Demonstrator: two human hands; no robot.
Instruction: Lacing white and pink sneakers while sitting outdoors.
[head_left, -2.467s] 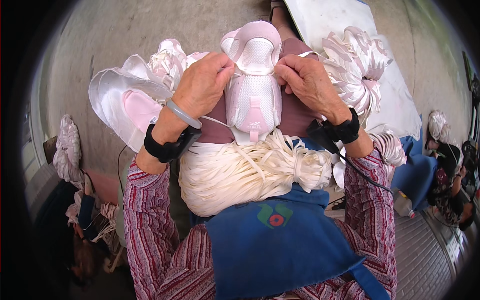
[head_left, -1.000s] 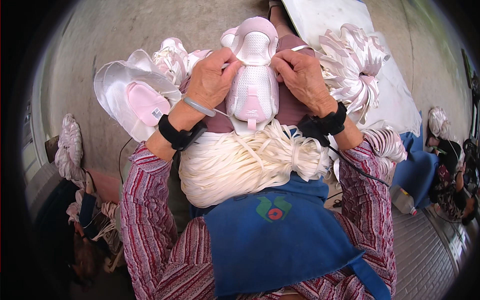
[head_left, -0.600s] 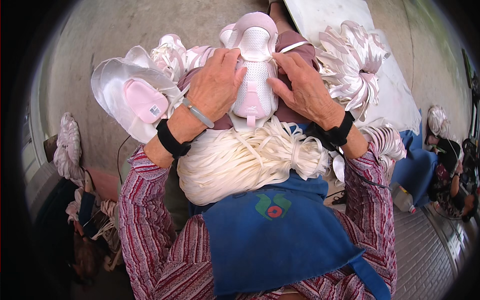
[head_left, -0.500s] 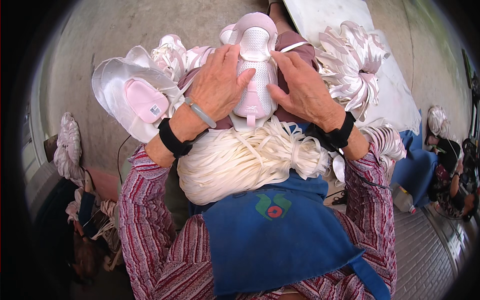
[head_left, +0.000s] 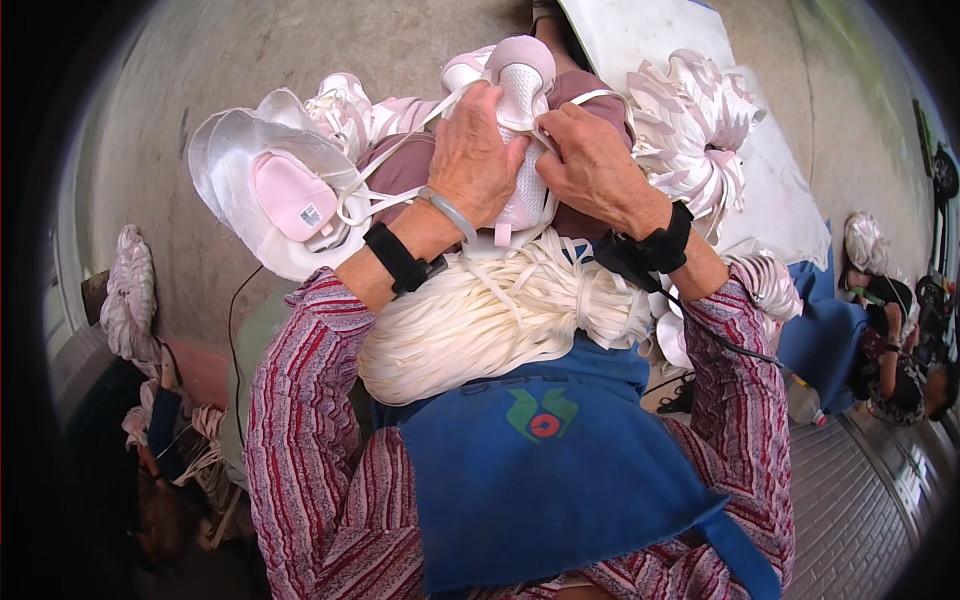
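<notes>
A thick bundle of cream laces [head_left: 500, 325] lies at six o'clock from the pink-and-white shoe upper [head_left: 520, 100], crowding its near end, with the blue apron [head_left: 560, 490] beyond. White fabric pieces [head_left: 225, 160] around a pink insole [head_left: 290, 195] sit at nine o'clock, a fanned cluster of uppers [head_left: 690, 135] at three. A co-worker [head_left: 905, 350] is at four o'clock.

The upper rests over the person's lap between both hands. The left hand [head_left: 475, 155] lies across its nine o'clock side, fingers bent and thumb over the mesh; the right hand [head_left: 595, 165] has fingers curled toward the thumb at its three o'clock edge. A white lace [head_left: 432, 117] trails from the left fingers toward eight o'clock.

Knuckles hide what either hand grips, so I cannot tell; the upper's middle is partly covered.
</notes>
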